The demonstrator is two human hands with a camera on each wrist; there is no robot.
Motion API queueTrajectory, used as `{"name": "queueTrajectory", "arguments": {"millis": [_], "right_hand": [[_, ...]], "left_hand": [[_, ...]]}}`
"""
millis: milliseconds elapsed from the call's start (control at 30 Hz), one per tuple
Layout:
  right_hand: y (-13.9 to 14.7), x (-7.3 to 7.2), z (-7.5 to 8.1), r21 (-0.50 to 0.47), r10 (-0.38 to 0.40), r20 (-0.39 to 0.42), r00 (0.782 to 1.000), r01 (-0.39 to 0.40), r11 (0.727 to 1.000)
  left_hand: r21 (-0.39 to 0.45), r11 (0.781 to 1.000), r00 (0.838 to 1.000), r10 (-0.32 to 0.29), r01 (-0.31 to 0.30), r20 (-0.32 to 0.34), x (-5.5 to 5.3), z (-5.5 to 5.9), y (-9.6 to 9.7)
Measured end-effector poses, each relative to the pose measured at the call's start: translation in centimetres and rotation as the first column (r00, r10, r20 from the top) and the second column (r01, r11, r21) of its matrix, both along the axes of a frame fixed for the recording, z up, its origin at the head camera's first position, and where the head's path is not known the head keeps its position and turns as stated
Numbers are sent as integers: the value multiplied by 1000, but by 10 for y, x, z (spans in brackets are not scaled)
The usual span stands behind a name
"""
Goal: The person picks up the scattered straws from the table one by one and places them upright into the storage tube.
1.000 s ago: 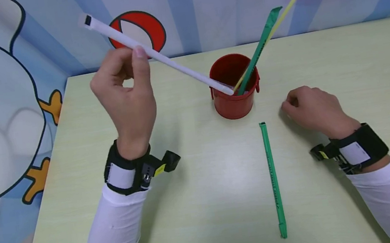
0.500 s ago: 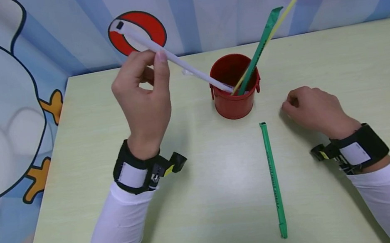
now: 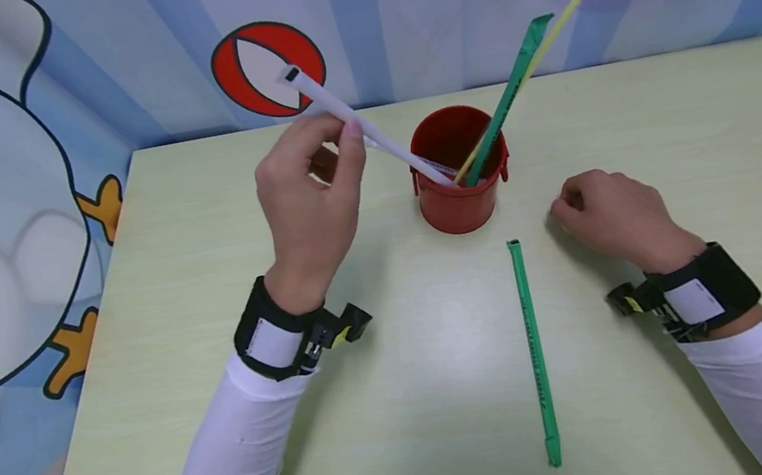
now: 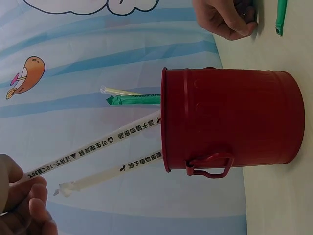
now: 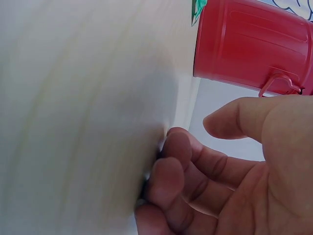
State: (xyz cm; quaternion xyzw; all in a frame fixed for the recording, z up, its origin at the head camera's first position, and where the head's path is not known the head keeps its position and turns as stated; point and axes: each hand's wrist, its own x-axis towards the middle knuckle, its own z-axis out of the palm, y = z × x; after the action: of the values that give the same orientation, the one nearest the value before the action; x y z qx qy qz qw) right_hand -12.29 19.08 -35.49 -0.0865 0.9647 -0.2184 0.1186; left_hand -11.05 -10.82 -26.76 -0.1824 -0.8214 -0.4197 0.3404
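My left hand (image 3: 312, 198) pinches a white paper-wrapped straw (image 3: 392, 145) between thumb and fingers. The straw slants, its lower end inside the mouth of a small red bucket (image 3: 458, 211). A green-wrapped straw (image 3: 510, 91) and a yellow straw (image 3: 563, 20) in clear wrap lean to the right in the bucket. The left wrist view shows a second white-wrapped straw (image 4: 105, 177) leaning out of the bucket, apart from my fingers. Off to the bucket's right, my right hand (image 3: 618, 218) rests on the table, fingers loosely curled around nothing.
Another green-wrapped straw (image 3: 535, 354) lies lengthwise on the pale wooden table (image 3: 441, 442), in front of the bucket and between my forearms. A printed cloth backdrop (image 3: 421, 10) stands along the table's far and left edges. The bucket has side handles (image 4: 210, 166).
My left hand has moved right and slightly down, bringing the straw's upper end along toward the bucket. The straw's lower end stays at the bucket's mouth. My right hand has not moved.
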Motion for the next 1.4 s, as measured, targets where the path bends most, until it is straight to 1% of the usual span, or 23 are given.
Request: {"name": "queueTrajectory", "arguments": {"millis": [167, 300, 433, 567, 767, 967, 1100, 1267, 1400], "right_hand": [[1, 0, -1, -2, -2, 0, 1000, 2, 1000], [1, 1, -1, -1, -4, -1, 1000, 4, 1000], [1, 1, -1, 0, -4, -3, 1000, 4, 1000], [1, 1, -1, -1, -1, -8, 1000, 1, 1000], [1, 1, -1, -2, 0, -15, 1000, 0, 1000], [0, 1, -1, -5, 3, -18, 1000, -3, 1000], [0, 1, 0, -2, 1, -17, 1000, -1, 1000], [0, 2, 0, -1, -2, -15, 1000, 2, 1000], [0, 2, 0, -3, -1, -15, 1000, 1, 1000]], "left_hand": [[-57, 998, 1000, -6, 8, 28, -2, -4, 2], [-101, 995, 996, 9, -1, 87, -2, -6, 3], [-124, 992, 984, 30, -9, 173, 0, -8, 6], [-133, 991, 972, 39, -8, 233, 1, -10, 8], [-161, 987, 967, 34, 7, 253, 1, -12, 13], [-199, 980, 953, 40, 22, 302, 0, -15, 15], [-202, 979, 946, 31, 36, 323, -1, -18, 16], [-203, 978, 936, 31, 43, 350, -2, -18, 17], [-210, 977, 939, 30, 45, 342, -1, -18, 17]]}}
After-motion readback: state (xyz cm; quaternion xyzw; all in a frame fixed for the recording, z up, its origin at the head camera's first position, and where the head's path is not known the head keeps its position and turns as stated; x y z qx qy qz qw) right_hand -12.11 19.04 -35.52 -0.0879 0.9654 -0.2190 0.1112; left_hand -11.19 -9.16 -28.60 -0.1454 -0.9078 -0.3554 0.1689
